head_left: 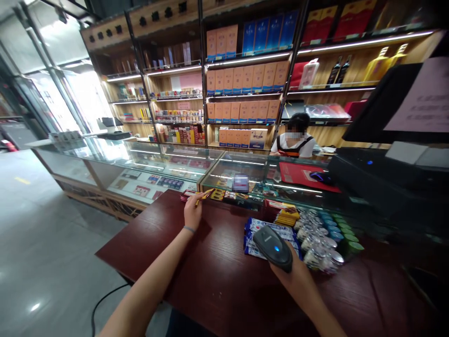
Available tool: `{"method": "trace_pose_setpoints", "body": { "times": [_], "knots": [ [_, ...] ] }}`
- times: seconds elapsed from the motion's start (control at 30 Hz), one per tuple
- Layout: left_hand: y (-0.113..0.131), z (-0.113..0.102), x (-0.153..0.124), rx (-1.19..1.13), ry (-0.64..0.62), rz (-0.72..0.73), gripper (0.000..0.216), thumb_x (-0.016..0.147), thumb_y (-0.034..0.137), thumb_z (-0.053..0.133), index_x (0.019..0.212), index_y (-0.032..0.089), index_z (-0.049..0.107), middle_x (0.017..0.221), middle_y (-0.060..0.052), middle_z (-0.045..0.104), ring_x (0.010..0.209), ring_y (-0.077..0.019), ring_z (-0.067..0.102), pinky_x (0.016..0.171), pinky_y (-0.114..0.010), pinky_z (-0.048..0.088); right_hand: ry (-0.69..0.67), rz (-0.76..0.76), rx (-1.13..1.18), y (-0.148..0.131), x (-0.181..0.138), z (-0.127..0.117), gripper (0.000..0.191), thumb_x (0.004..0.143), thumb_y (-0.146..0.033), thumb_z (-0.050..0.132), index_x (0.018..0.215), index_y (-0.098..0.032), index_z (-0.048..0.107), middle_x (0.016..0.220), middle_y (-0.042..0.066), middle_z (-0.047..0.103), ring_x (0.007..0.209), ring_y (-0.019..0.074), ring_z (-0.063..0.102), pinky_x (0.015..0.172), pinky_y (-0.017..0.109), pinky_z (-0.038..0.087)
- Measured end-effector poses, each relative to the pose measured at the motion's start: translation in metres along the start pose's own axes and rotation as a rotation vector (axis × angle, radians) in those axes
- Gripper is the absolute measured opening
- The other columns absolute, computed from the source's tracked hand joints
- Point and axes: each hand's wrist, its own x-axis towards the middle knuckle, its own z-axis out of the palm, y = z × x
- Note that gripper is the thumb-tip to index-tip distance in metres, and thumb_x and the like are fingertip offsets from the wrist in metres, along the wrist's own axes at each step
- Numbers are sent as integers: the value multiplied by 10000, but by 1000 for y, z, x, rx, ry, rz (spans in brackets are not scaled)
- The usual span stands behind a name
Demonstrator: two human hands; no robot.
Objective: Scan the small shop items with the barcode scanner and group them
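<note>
My right hand (296, 269) is wrapped around a black barcode scanner (271, 245) with a lit blue light. The scanner is held above blue-and-white packets (251, 238) lying on the dark red table (210, 281). Stretched out toward the table's far edge, my left hand (192, 211) pinches a thin yellow-and-dark-red packet (206, 193). Beside its fingers lies a small stack of red packets (185, 195). Another pile of yellow-and-red packets (286, 215) sits behind the blue-and-white ones. Rows of clear jars with silver lids (321, 245) stand to the right of the scanner.
A glass display counter (168, 164) runs along the table's far side. Green cans (347, 234) stand right of the jars. A dark monitor (382, 103) rises at the right. One person (296, 140) is behind the counter, before shelves of boxes (245, 79).
</note>
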Motion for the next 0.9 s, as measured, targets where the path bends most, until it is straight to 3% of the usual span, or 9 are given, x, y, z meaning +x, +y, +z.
{"method": "trace_pose_setpoints", "body": {
  "times": [0.17, 0.33, 0.67, 0.9],
  "knots": [
    [-9, -49, 26, 296, -132, 115, 193, 782, 105, 704, 829, 281, 767, 1051, -79, 733, 1148, -259, 633, 1168, -443, 365, 6, 11, -9, 1, 1, 0, 461, 858, -411, 593, 1266, -212, 516, 1049, 83, 759, 956, 250, 732, 776, 296, 545],
    [-24, -77, 45, 703, -326, 290, 212, 823, 172, 635, 924, 299, 770, 1070, -82, 733, 1111, -272, 636, 1147, -476, 366, 14, 16, -14, 1, 1, 0, 471, 877, -438, 583, 1285, -214, 510, 1069, 85, 757, 961, 249, 736, 787, 303, 551],
    [-35, -80, 62, 929, -475, 354, 202, 884, 221, 584, 949, 305, 757, 1061, -83, 725, 1028, -238, 650, 1078, -374, 432, 5, 33, -12, 9, 1, -2, 486, 867, -422, 607, 1300, -226, 504, 1084, 101, 751, 1050, 280, 714, 888, 350, 545],
    [-36, -75, 67, 904, -508, 297, 236, 854, 212, 638, 1020, 335, 753, 1104, -55, 723, 1113, -232, 651, 1188, -421, 316, 27, 49, 8, 6, 0, 0, 471, 864, -449, 609, 1271, -226, 528, 1075, 88, 754, 960, 263, 733, 806, 324, 560]
  ]
}}
